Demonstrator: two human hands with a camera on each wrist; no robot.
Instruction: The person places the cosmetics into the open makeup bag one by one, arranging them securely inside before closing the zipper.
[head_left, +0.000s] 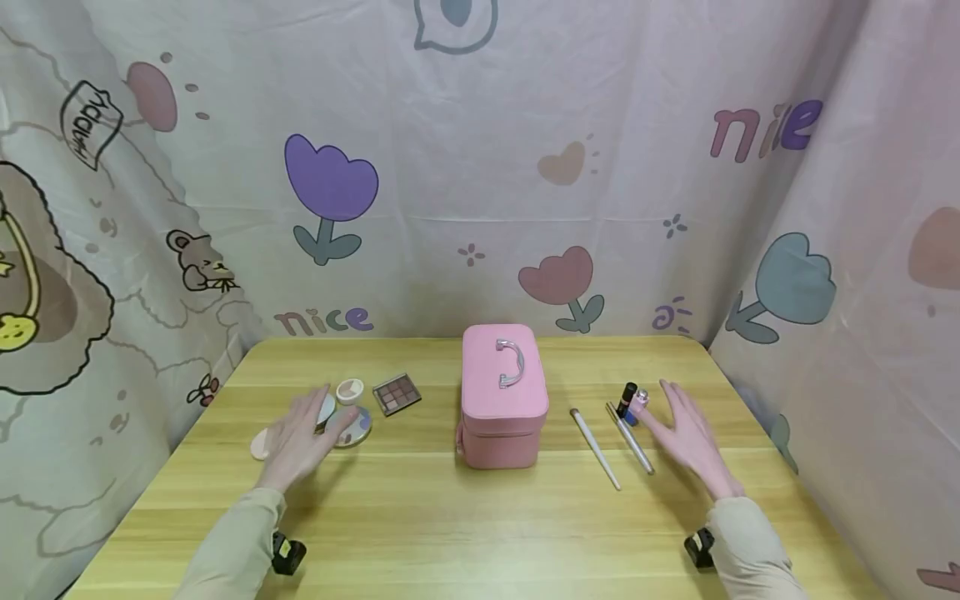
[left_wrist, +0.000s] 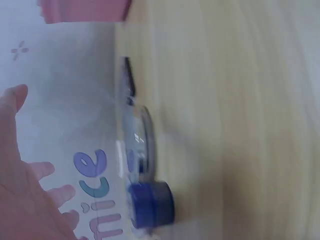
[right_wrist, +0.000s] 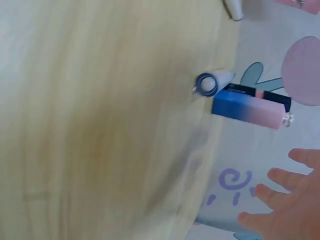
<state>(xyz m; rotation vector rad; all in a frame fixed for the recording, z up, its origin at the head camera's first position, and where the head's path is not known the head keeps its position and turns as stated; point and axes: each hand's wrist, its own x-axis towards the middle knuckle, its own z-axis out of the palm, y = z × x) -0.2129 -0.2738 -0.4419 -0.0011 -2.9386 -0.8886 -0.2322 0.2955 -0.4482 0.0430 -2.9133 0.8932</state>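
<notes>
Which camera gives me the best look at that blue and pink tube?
The right wrist view: the blue and pink tube shows large there, its colours plain from end to end. The head view shows it small, partly covered by the right hand. The left wrist view does not show it.

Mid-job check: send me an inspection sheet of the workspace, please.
Surface: wood-grain table, light-coloured.
Job's things: patterned round compact and blue-sided container near the left hand; blue-and-pink tube and black tube upright near the right hand, silver pen lying beside them.
Clutter: no stray items seen; also set out are a pink case, lid down, an eyeshadow palette and a white-handled brush.
Hands: both have fingers spread; neither holds anything.
Cables: nothing seen.
Surroundings: printed fabric behind and at both sides.
</notes>
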